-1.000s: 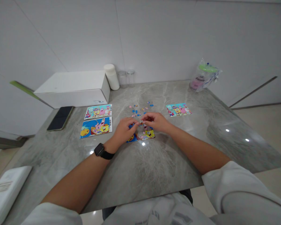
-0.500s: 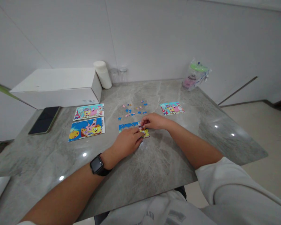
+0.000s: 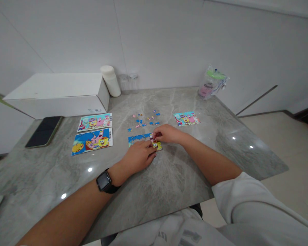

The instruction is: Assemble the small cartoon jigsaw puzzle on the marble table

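A small cartoon jigsaw puzzle (image 3: 136,138), blue with pink and yellow figures, lies partly assembled under both hands. My left hand (image 3: 139,154) rests over its lower part, fingers stretched out and lying on it. At its upper right, my right hand (image 3: 167,134) is closed in a pinch on a small pinkish puzzle piece, mostly covered by the fingertips. Several loose puzzle pieces (image 3: 140,121) are scattered just beyond. To the left lies a matching blue picture card (image 3: 92,142), below a teal picture card (image 3: 94,122).
A small teal cartoon picture (image 3: 187,118) lies to the right. Farther back are a white box (image 3: 59,106), a white bottle (image 3: 111,81), two clear glasses (image 3: 133,83) and a bagged cup with a green lid (image 3: 212,83). A phone (image 3: 44,132) lies at the left.
The view has shifted slightly, so things appear a little farther left. Both hands stay at the puzzle in nearly the same pose.
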The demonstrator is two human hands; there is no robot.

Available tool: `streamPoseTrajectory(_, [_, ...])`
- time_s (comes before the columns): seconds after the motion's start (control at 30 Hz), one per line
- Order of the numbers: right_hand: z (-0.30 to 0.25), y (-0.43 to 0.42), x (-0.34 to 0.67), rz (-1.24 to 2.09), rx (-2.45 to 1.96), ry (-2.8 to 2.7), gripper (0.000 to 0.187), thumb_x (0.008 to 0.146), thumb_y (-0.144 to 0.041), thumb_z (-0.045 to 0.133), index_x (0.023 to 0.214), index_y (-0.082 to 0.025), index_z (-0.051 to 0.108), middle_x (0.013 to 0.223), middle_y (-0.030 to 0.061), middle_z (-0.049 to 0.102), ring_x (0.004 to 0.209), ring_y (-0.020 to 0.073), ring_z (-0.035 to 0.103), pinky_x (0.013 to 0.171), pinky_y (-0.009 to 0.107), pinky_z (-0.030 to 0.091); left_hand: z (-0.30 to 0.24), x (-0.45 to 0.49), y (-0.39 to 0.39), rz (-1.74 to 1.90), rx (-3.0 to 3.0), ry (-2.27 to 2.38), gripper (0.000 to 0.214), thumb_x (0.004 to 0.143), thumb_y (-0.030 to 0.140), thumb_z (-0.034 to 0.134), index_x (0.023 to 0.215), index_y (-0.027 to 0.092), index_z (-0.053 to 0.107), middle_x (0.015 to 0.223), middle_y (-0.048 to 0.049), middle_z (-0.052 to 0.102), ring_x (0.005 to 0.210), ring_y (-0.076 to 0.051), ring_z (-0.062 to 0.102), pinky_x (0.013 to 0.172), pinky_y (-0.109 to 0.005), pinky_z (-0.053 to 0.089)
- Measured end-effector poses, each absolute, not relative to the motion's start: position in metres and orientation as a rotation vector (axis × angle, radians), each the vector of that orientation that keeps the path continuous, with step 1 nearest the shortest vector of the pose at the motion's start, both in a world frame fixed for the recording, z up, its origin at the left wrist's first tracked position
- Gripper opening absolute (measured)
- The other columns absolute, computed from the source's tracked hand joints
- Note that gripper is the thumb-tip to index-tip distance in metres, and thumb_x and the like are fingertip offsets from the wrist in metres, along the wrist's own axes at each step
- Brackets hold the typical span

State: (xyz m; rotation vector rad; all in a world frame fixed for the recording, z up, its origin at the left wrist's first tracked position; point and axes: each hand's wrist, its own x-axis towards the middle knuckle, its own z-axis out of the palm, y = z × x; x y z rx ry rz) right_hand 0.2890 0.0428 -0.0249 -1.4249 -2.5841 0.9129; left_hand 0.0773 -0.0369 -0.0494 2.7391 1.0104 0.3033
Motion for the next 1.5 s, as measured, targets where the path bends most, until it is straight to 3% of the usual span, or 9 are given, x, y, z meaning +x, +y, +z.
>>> streamPoseTrajectory(0.87, [-0.018,0.028,0.282,0.501,-1.485,-2.787,0.020,0.094,-0.023,0.071,0.110,-0.024,0.083,0.114,0.0085,0.078,0.110,0.0232,0.069,0.091,0.028,0.046,-0.044,0.078,-0.039,0.277,2.727,1.017,0.030,0.104,0.031,0.058,0.123,0.023,0.079,0.114,-0.0120,0.072,0.104,-0.027,0.068,0.091,-0.044,0.056])
streamPoseTrajectory(1.07, [-0.021,0.030,0.283,0.515,-1.475,-2.752,0.017,0.093,-0.022,0.074,0.108,-0.021,0.081,0.112,0.0095,0.076,0.108,0.0236,0.068,0.090,0.029,0.046,-0.044,0.077,-0.039,0.346,2.725,1.010,0.028,0.103,0.029,0.060,0.122,0.024,0.079,0.124,-0.0119,0.072,0.113,-0.029,0.066,0.099,-0.047,0.053])
streamPoseTrajectory(1.27, [-0.008,0.035,0.289,0.413,-1.559,-2.583,0.019,0.096,-0.015,0.064,0.107,-0.019,0.078,0.108,0.0080,0.078,0.100,0.0213,0.068,0.086,0.029,0.045,-0.045,0.076,-0.037,0.394,2.728,0.975,0.026,0.102,0.027,0.060,0.121,0.027,0.078,0.137,-0.0101,0.070,0.118,-0.028,0.063,0.104,-0.048,0.050])
streamPoseTrajectory(1.5, [-0.010,0.033,0.288,0.495,-1.614,-2.634,0.014,0.091,-0.023,0.077,0.104,-0.019,0.076,0.099,0.0061,0.078,0.090,0.0197,0.068,0.074,0.027,0.041,-0.045,0.076,-0.037,0.384,2.710,0.971,0.025,0.101,0.027,0.061,0.120,0.026,0.078,0.134,-0.0107,0.072,0.119,-0.028,0.064,0.105,-0.049,0.050])
